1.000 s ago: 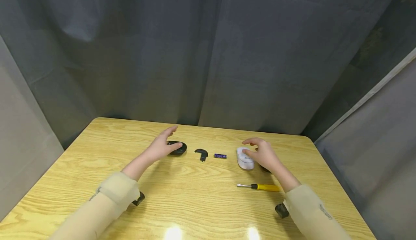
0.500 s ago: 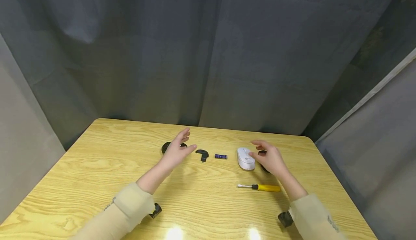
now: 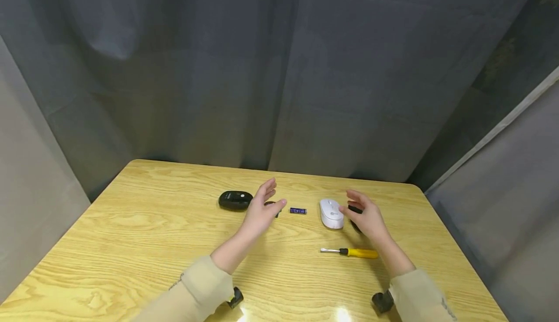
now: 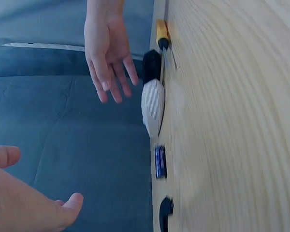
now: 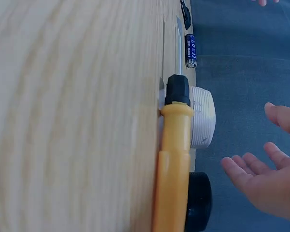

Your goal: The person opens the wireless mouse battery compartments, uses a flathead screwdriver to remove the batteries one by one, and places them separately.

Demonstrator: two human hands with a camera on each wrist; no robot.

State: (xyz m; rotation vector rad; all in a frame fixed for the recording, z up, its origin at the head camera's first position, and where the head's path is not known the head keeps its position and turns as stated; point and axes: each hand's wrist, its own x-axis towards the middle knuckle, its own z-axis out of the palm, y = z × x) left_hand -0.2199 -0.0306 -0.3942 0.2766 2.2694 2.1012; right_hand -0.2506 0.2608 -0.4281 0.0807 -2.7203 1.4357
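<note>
The left grip (image 3: 260, 210) has slid rightward — off the glossy black oval mouse (image 3: 236, 200), now fully visible to its left — and hovers before the curved black plastic piece (image 4: 165, 211), half hiding it in the head view. Its thumb and fingers are parted, holding nothing. The right grip (image 3: 368, 217), equally bare and loosely spread, has drifted slightly right; just to its left lies the white, rib-sided mouse (image 3: 332, 215), while a dark rounded object (image 5: 198, 201) is partly hidden behind it. Between both grips lies the small blue-purple cylindrical battery (image 3: 298, 211); below the right grip, nearer the person, lies the yellow-handled steel screwdriver (image 3: 349, 252). With everything resting on the wood-grain counter (image 3: 131, 244), handling seems not to have begun.
</note>
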